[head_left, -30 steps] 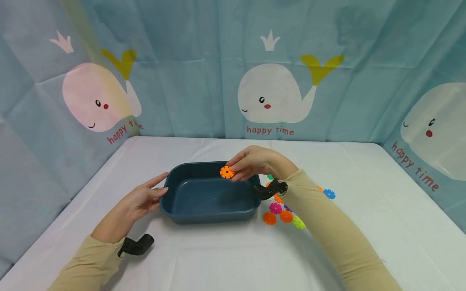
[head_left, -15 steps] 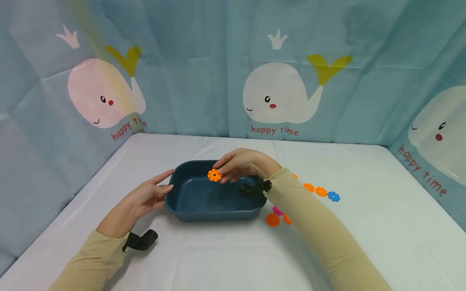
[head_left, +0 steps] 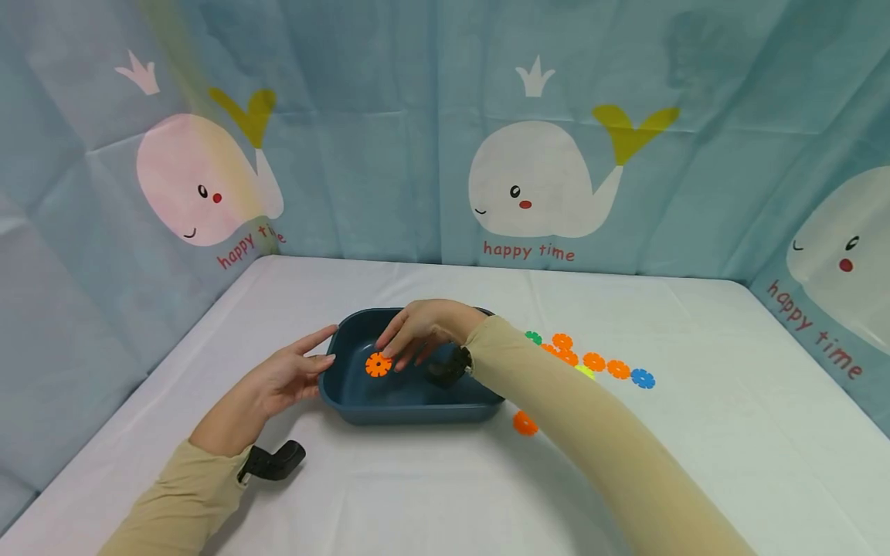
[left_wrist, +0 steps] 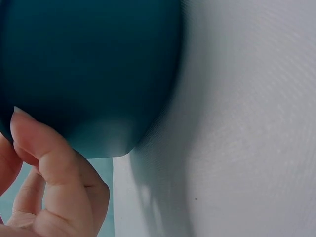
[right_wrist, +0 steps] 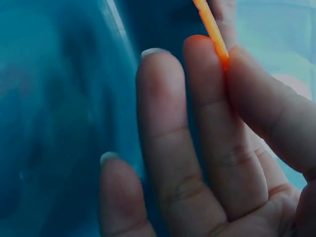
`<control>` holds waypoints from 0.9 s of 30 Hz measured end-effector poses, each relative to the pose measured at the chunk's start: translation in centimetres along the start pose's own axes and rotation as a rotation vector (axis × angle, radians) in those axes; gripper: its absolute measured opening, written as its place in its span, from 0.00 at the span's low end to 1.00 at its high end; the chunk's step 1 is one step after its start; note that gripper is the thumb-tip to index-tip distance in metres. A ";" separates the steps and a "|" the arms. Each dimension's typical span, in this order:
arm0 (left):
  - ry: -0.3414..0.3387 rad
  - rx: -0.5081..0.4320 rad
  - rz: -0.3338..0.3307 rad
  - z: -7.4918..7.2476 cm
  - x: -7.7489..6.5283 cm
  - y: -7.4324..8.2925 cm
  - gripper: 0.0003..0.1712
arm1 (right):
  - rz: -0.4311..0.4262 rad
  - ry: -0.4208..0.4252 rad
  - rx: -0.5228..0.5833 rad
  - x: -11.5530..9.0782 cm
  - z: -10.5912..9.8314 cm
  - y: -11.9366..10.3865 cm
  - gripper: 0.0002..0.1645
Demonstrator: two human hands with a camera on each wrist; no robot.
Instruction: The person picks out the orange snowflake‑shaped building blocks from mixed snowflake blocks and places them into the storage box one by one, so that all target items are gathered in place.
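Note:
A dark blue plastic basin point(head_left: 417, 415) stands on the white table. My left hand point(head_left: 281, 380) holds its left rim, the thumb and fingers around the edge; the left wrist view shows the hand point(left_wrist: 59, 173) against the basin wall point(left_wrist: 94, 64). Inside the basin's opening, my right hand point(head_left: 424, 328) pinches an orange notched disc point(head_left: 378, 364) with a small centre hole. Seen edge-on in the right wrist view, the orange disc point(right_wrist: 213, 32) sits between thumb and fingertip, while the other fingers point(right_wrist: 163, 98) extend loosely. The right forearm hides part of the basin's right side.
Right of the basin lie several loose notched discs: orange ones point(head_left: 594, 362), a blue one point(head_left: 643, 378), a green one point(head_left: 533, 337) and a yellow-green one partly behind the sleeve. Another orange disc point(head_left: 525, 423) lies nearer the front. A whale-print curtain point(head_left: 389, 154) hangs behind the table.
My right hand has moved left and down into the basin, carrying the orange disc. The left hand keeps its hold on the rim. The head view has shifted slightly.

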State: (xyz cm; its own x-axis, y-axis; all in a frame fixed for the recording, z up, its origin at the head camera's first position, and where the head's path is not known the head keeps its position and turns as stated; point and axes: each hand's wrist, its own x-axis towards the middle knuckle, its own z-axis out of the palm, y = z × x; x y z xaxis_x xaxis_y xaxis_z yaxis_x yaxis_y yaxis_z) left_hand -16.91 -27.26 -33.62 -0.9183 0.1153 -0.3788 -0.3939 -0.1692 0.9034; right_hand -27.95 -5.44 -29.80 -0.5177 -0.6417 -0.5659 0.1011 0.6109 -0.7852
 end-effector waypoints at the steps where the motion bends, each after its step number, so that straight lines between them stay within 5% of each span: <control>1: 0.000 0.001 -0.002 0.0 0.0 0.0 0.43 | 0.008 -0.008 -0.003 0.3 0.2 0.0 0.15; 10: 0.004 0.020 0.004 0.0 0.0 -0.1 0.42 | 0.084 -0.087 -0.056 2.2 1.8 -0.3 0.11; 27: -0.022 0.002 0.009 -0.2 -0.1 -0.1 0.42 | 0.104 -0.104 -0.151 3.8 3.6 -0.4 0.04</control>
State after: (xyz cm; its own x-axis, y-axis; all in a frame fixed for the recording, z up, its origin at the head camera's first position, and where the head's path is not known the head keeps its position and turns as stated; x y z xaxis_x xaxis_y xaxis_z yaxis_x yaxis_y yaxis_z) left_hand -16.74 -27.43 -33.69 -0.9208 0.1351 -0.3660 -0.3853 -0.1683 0.9073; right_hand -26.86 -9.80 -32.54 -0.4196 -0.6115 -0.6708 0.0165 0.7338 -0.6792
